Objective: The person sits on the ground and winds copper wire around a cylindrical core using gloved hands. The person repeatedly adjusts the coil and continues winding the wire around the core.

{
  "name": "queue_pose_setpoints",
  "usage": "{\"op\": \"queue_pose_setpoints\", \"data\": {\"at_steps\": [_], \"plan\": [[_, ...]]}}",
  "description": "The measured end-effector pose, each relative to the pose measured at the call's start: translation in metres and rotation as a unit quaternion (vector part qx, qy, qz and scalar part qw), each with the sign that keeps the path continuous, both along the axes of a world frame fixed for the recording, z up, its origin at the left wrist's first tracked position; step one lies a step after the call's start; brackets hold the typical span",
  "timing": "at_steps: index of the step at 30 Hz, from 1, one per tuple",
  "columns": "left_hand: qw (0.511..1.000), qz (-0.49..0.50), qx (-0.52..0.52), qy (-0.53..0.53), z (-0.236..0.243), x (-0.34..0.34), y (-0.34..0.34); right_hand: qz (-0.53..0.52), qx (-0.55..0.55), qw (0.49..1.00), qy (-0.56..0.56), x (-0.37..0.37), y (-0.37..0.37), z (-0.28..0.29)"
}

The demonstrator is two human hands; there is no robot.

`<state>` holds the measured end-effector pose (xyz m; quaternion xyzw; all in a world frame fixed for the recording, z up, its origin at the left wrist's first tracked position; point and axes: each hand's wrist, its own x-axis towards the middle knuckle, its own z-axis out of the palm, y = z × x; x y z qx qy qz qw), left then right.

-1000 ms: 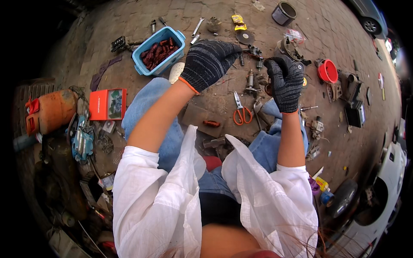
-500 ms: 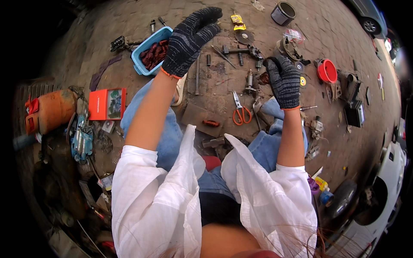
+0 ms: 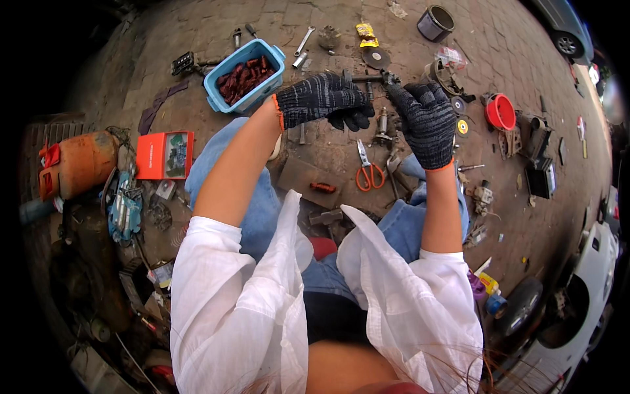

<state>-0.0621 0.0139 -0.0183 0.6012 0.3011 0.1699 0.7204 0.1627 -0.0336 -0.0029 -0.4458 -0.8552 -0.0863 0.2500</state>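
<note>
My left hand (image 3: pixel 328 104), in a black-and-grey knit glove with an orange cuff, reaches rightward over the tools on the ground. Its fingers are bent together, and whatever they may hold is hidden. My right hand (image 3: pixel 426 125), in a matching glove, has its fingers extended toward a dark metal tool head (image 3: pixel 390 77) and apart from my left hand; I see nothing in it. Below and between the hands, orange-handled scissors (image 3: pixel 369 172) lie with blades pointing away. A metal part like a spark plug (image 3: pixel 382 125) stands between the hands.
A blue tub (image 3: pixel 270 59) of reddish-brown pieces is beyond my left forearm. A wrench (image 3: pixel 304 41), a cutting disc (image 3: pixel 376 58) and a metal can (image 3: pixel 436 23) lie farther off. A red bowl (image 3: pixel 500 112) sits right, an orange gas cylinder (image 3: pixel 88 165) and red box (image 3: pixel 149 156) left.
My left hand has come down and to the right from beside the tub, uncovering its right end and the wrench. My right hand's fingers have moved slightly forward and straightened.
</note>
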Motion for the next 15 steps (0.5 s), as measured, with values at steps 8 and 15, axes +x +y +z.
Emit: {"op": "queue_pose_setpoints", "data": {"at_steps": [8, 15], "plan": [[0.998, 0.001, -0.046, -0.045, 0.009, 0.010, -0.012, -0.025, 0.038, 0.997, 0.067, -0.002, 0.000, 0.004], [0.772, 0.184, 0.581, 0.180, -0.010, 0.017, -0.012, 0.029, -0.138, 0.960, 0.240, -0.002, -0.001, -0.018]]}}
